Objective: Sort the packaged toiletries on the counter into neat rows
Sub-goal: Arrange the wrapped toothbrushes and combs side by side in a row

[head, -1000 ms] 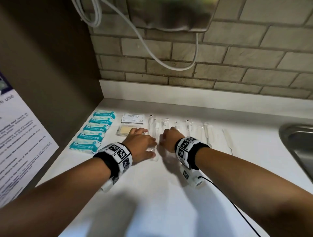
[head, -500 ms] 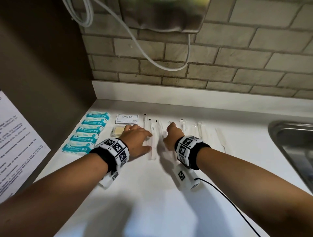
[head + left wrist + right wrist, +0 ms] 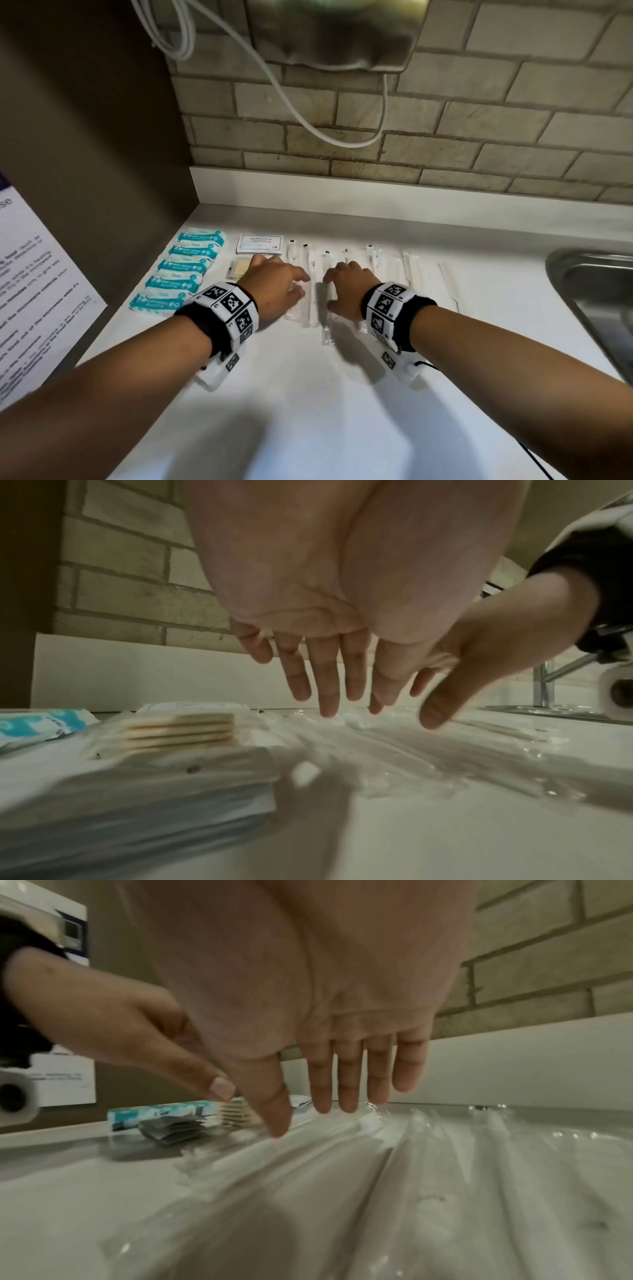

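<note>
Several clear sleeves (image 3: 310, 277) lie side by side on the tabletop (image 3: 308, 394), just right of the shampoo sachet (image 3: 260, 242), and these are what we are straightening. Our left hand (image 3: 274, 291) hangs flat over the sleeves nearest the sachet, our right hand (image 3: 346, 291) over those further right; both grips are released, fingers (image 3: 327, 696) straight and spread, nothing pinched. From the wrist views the fingertips (image 3: 279, 1123) sit at or just above the film; we cannot tell whether they touch. We judge the sleeves very light, with a stiff slender thing inside loose, crinkly, slick wrap, so they should slide and fan out under the slightest nudge and cling or skid if pressed hard. Better to push them edge-on with flat fingers along the stiff core, or pinch the core mid-length, not the limp film ends. Left of the sachet, the teal packs (image 3: 185, 270) look soft.
</note>
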Motion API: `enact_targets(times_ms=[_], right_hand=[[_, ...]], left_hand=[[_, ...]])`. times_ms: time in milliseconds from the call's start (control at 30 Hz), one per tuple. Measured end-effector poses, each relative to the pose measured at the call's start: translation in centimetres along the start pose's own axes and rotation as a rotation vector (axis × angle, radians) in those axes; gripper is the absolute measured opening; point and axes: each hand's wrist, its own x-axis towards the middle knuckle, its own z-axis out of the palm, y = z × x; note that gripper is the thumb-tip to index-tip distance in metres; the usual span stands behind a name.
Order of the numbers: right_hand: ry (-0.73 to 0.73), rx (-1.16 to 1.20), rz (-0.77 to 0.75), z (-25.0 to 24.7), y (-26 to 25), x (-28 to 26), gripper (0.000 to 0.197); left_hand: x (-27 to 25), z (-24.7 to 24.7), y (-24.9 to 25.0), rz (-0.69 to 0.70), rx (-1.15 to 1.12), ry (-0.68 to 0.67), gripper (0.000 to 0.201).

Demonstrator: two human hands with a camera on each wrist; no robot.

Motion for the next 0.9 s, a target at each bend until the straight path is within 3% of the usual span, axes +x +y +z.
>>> enact_targets(times_ms=[67, 133, 267, 400, 533, 700, 900], right_hand=[[-0.057, -0.069, -0.032, 0.4, 0.1, -0.1, 0.064], [-0.078, -0.088, -0.055, 0.9, 0.2, 0.0, 0.069], [-0.079, -0.057, -0.048, 1.3, 0.3, 0.2, 0.071], [-0.062, -0.002, -0.017, 1.2, 0.8, 0.8, 0.07], [-0.051, -0.027, 0.0, 1.1, 0.9, 1.6, 0.064], [-0.014, -0.098, -0.171, 0.5, -0.3, 1.3, 0.064], [-0.102, -0.136, -0.166, 1.6, -0.3, 0.6, 0.071]], left_hand=[[0.4, -0.6, -0.1, 0.029, 0.04, 0.068, 0.035], [0.5, -0.7, -0.4, 0.007, 0.109, 0.004, 0.042], [0.0, 0.3, -0.3, 0.027, 0.24, -0.15, 0.051], [-0.6, 0.4, -0.3, 0.049, 0.211, -0.147, 0.041], [-1.0, 0.2, -0.5, 0.056, 0.206, -0.14, 0.045], [-0.4, -0.6, -0.7, 0.054, 0.198, -0.069, 0.058], [-0.6, -0.4, 0.5, 0.026, 0.272, -0.196, 0.056]])
